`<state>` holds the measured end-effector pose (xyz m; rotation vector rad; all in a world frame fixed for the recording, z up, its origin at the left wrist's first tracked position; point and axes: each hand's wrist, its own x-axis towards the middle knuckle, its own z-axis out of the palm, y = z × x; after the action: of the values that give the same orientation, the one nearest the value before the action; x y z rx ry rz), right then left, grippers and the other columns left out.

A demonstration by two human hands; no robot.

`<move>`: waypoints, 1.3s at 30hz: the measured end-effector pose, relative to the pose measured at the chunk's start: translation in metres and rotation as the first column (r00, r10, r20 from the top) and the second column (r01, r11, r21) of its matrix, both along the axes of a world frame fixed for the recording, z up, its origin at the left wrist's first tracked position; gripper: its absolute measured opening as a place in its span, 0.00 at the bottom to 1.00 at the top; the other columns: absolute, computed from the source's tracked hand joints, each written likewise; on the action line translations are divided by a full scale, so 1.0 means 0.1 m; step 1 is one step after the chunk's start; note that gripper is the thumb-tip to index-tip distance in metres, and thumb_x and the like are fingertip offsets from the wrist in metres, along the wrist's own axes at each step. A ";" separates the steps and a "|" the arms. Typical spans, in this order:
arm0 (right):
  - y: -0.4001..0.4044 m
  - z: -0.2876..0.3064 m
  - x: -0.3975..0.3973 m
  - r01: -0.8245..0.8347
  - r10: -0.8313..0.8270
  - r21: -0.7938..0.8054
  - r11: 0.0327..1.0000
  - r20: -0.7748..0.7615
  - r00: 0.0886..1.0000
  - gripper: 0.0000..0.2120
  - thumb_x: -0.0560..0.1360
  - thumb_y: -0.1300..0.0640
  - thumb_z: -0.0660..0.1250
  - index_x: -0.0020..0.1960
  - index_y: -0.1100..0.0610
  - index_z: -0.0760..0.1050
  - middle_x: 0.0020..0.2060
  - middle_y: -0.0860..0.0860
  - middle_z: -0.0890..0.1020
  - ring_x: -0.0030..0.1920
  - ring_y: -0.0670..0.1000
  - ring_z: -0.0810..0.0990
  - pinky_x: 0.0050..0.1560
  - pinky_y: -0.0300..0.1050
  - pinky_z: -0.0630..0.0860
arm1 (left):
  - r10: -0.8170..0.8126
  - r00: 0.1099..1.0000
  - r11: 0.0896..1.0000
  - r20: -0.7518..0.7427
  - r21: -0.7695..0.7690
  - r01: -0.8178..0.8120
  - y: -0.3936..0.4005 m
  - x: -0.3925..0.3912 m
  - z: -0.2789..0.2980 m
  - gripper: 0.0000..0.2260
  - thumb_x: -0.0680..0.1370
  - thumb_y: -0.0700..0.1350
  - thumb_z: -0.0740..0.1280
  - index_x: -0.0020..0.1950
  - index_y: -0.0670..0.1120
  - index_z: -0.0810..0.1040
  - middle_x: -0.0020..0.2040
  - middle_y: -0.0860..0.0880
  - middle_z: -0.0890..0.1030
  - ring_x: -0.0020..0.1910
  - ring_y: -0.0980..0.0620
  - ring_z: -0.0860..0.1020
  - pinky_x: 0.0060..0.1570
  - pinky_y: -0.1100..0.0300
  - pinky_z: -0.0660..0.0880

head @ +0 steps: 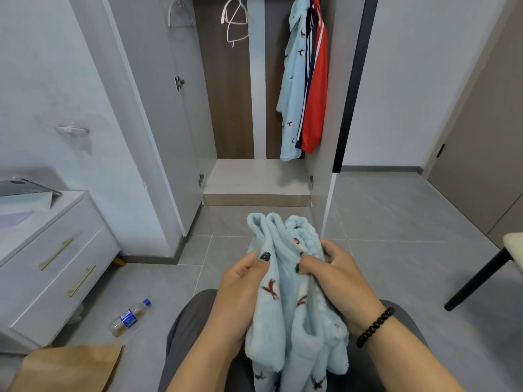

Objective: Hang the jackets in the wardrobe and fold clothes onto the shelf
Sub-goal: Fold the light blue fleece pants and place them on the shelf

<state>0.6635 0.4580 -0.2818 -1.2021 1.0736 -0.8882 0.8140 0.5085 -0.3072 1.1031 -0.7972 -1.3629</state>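
A light blue fleece garment with small dark bird prints (285, 290) is bunched over my lap. My left hand (243, 284) pinches its fabric on the left side. My right hand (334, 275) grips the bunched fabric on the right, fingers curled into it. Ahead stands the open wardrobe with its pale bottom shelf (254, 179). On its rail hang a matching light blue fleece jacket (293, 89) and a red jacket with white stripes (317, 91). Spare hangers (235, 21) hang at the upper left of the rail.
A white drawer unit with gold handles (53, 258) stands at left. A plastic water bottle (130, 318) lies on the grey tile floor beside it. A brown paper bag (70, 366) is at bottom left. A black chair leg (478, 278) stands at right.
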 end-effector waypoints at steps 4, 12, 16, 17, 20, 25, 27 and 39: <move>0.02 0.01 0.04 -0.005 0.005 -0.032 0.999 0.003 1.000 0.12 0.69 0.62 0.69 0.51 0.53 0.77 0.42 0.49 0.85 0.42 0.49 0.84 0.37 0.40 0.80 | -0.054 0.997 0.998 -0.048 -0.034 0.052 0.00 -0.09 0.02 0.12 0.79 0.47 0.62 0.57 0.47 0.83 0.56 0.40 0.83 0.57 0.43 0.81 0.58 0.49 0.77; -0.06 0.08 0.01 -0.168 0.144 -0.112 0.979 -0.198 0.970 0.14 0.62 0.47 0.77 0.45 0.45 0.79 0.40 0.49 0.85 0.40 0.46 0.84 0.42 0.42 0.82 | -0.248 0.922 0.969 -0.297 -0.071 0.238 0.00 -0.13 -0.12 0.29 0.75 0.53 0.56 0.73 0.39 0.65 0.38 0.34 0.79 0.32 0.43 0.81 0.31 0.56 0.79; -0.12 0.06 -0.03 -0.187 0.143 -0.100 0.977 -0.340 0.929 0.10 0.64 0.56 0.73 0.44 0.56 0.78 0.39 0.58 0.83 0.37 0.49 0.82 0.42 0.50 0.80 | -0.288 0.892 0.958 -0.348 -0.090 0.273 0.01 -0.13 -0.17 0.22 0.75 0.53 0.56 0.70 0.53 0.67 0.40 0.34 0.82 0.36 0.41 0.83 0.33 0.56 0.80; -0.15 0.05 -0.03 -0.166 0.124 -0.106 0.980 -0.326 0.937 0.07 0.65 0.59 0.72 0.42 0.57 0.77 0.39 0.59 0.83 0.35 0.49 0.81 0.40 0.48 0.79 | -0.276 0.895 0.961 -0.349 -0.096 0.259 0.00 -0.12 -0.18 0.22 0.76 0.53 0.56 0.69 0.53 0.68 0.39 0.35 0.82 0.35 0.42 0.83 0.34 0.56 0.80; -0.28 0.05 0.00 -0.013 0.005 -0.036 0.999 -0.207 0.978 0.04 0.66 0.62 0.71 0.40 0.58 0.78 0.32 0.55 0.82 0.31 0.48 0.80 0.32 0.41 0.77 | -0.126 0.951 0.989 -0.281 -0.116 0.097 -0.06 -0.11 -0.24 0.22 0.75 0.52 0.62 0.69 0.49 0.72 0.41 0.39 0.81 0.37 0.46 0.81 0.39 0.56 0.79; -0.64 0.19 0.25 0.143 -0.135 0.086 0.986 -0.091 0.987 0.07 0.66 0.60 0.71 0.43 0.60 0.78 0.33 0.55 0.81 0.32 0.51 0.80 0.35 0.43 0.78 | 0.122 0.988 0.965 0.091 -0.245 -0.097 -0.07 -0.11 -0.37 0.30 0.68 0.64 0.71 0.68 0.57 0.73 0.63 0.52 0.79 0.64 0.51 0.77 0.61 0.52 0.75; -0.77 0.31 0.40 0.178 -0.174 0.103 0.979 -0.050 0.983 0.08 0.66 0.60 0.70 0.44 0.61 0.78 0.32 0.54 0.81 0.33 0.51 0.81 0.35 0.42 0.78 | 0.203 0.939 0.939 0.277 -0.328 -0.106 -0.10 -0.11 -0.44 0.38 0.66 0.64 0.76 0.72 0.57 0.67 0.66 0.57 0.75 0.67 0.58 0.73 0.62 0.60 0.74; -1.14 1.63 1.22 0.103 -0.101 0.001 0.995 0.215 0.971 0.17 0.68 0.57 0.71 0.56 0.60 0.76 0.39 0.53 0.81 0.36 0.51 0.80 0.34 0.41 0.78 | 0.599 0.556 0.799 0.576 -0.395 -0.453 -0.68 0.49 0.18 0.27 0.75 0.53 0.68 0.71 0.62 0.60 0.55 0.59 0.79 0.46 0.62 0.78 0.40 0.67 0.73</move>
<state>0.7850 0.3444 -0.1191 -1.0394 0.9629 -1.0784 0.8628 0.4400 -0.2887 1.5475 -0.9800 -0.3078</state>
